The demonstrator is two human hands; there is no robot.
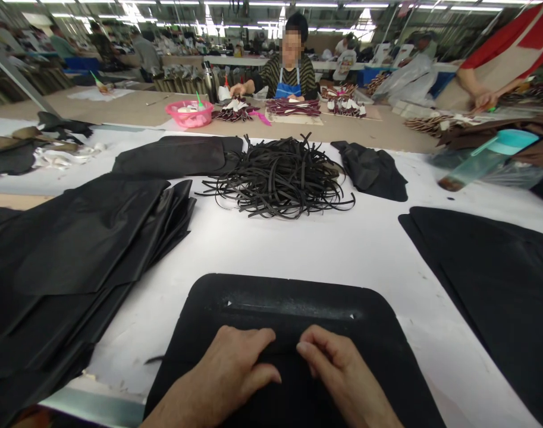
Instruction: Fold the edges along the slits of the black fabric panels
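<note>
A black panel (293,288) with rounded corners lies flat before me on the white-covered table. Near its far edge runs a shiny pressed strip with a small pale triangular mark at either end. Over the panel's left half rests my left hand (231,365), its thumb and forefinger apart with nothing visible between them. My right hand (338,365) is closed, thumb and forefinger pinched together just right of the middle. A faint dark edge runs between the two hands; whatever the pinch holds is too dark to make out.
Beyond the panel sits a tangled heap of black strips (284,175). Stacks of black sheets (88,232) lie left, with more black pieces (489,267) right. A turquoise-lidded bottle (485,160) leans at the right. Across the table a person works beside a pink basket (188,116).
</note>
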